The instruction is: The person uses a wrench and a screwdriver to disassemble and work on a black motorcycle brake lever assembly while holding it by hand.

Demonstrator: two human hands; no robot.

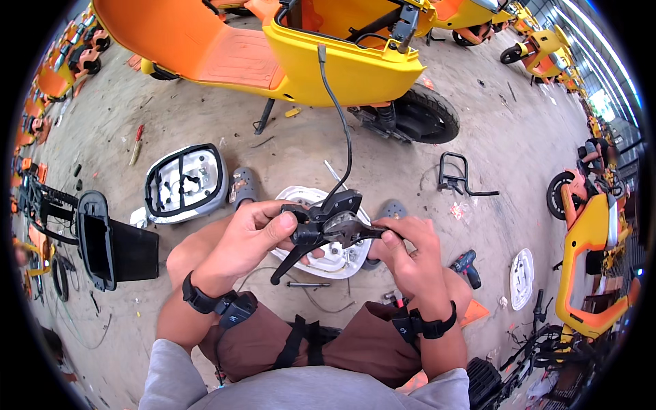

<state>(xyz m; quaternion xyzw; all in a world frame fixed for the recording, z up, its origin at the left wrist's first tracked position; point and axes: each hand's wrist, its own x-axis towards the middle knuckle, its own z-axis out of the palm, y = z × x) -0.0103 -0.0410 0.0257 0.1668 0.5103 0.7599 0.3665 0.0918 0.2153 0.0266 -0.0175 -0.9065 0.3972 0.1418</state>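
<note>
My left hand (258,236) is closed around a black brake lever assembly (304,239), its lever blade pointing down and toward me. My right hand (413,249) grips the dark handles of a pair of pliers (344,229). Their metal jaws lie against the lever assembly; what they bite on, if anything, is hidden. From the assembly a black cable (347,130) rises in a curve, its connector end in front of the yellow scooter body. Under my hands, between my feet, lies a white plastic shell (328,265).
Ahead stands a yellow and orange scooter (342,75) with its rear wheel (427,113). Left are a white lid (184,183), a black storage bucket (133,253) and a red-handled screwdriver (137,142). Right are a cordless drill (466,268), a black tubular bracket (454,176) and a white panel (522,279).
</note>
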